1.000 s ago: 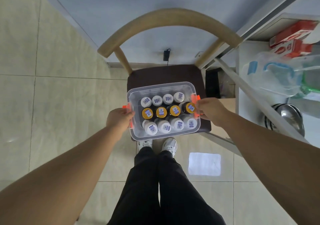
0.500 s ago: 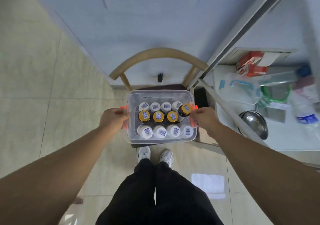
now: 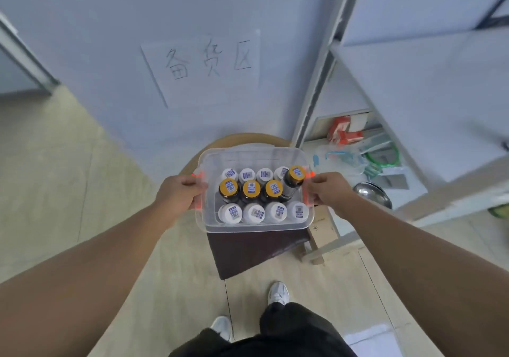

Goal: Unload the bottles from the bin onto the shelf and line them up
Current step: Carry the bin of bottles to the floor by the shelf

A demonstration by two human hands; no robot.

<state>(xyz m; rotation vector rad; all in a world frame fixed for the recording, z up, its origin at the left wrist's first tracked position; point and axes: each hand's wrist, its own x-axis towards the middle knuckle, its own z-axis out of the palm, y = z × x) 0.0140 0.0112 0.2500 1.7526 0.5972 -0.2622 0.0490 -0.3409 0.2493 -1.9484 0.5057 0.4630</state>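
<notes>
The left hand (image 3: 179, 194) and right hand (image 3: 326, 192), gripping the bin (image 3: 256, 226) by its sides, are lifting it off the chair (image 3: 256, 249) it rested on, carrying the bottles (image 3: 251, 188) toward the shelf (image 3: 427, 86).

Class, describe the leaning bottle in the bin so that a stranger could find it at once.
Find the clear bin gripped by the left hand and right hand. Its middle row holds yellow-capped bottles; take the right-end bottle. It alone leans, showing its dark side.
</notes>
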